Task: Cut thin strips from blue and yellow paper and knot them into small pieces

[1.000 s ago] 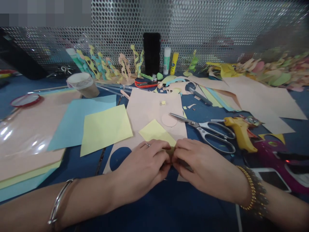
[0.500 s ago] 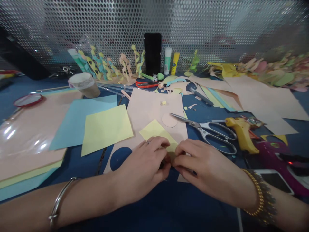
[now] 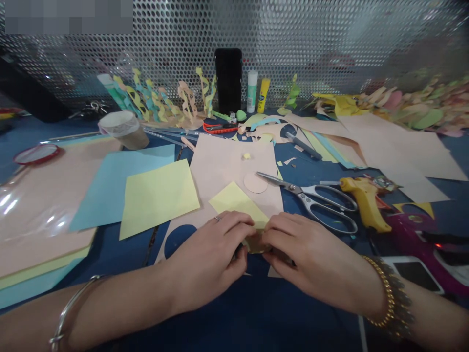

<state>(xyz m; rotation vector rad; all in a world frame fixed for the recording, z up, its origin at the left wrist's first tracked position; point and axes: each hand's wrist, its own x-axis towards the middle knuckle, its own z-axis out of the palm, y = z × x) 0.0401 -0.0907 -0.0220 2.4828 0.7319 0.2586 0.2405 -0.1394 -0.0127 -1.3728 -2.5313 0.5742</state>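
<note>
The left hand (image 3: 207, 259) and right hand (image 3: 311, 256) meet at the near end of a yellow paper (image 3: 234, 200), both sets of fingers grasping it. The paper lies across a peach sheet (image 3: 227, 166) on the table (image 3: 293, 313). Farther right, open scissors (image 3: 315, 200) lie just left of a glue gun (image 3: 366, 208), beyond the right hand.

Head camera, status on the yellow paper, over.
Left hand and right hand holding near end of pale yellow paper. Paper partly over peach paper sheet. Scissors beside right hand, not touching it.
</note>
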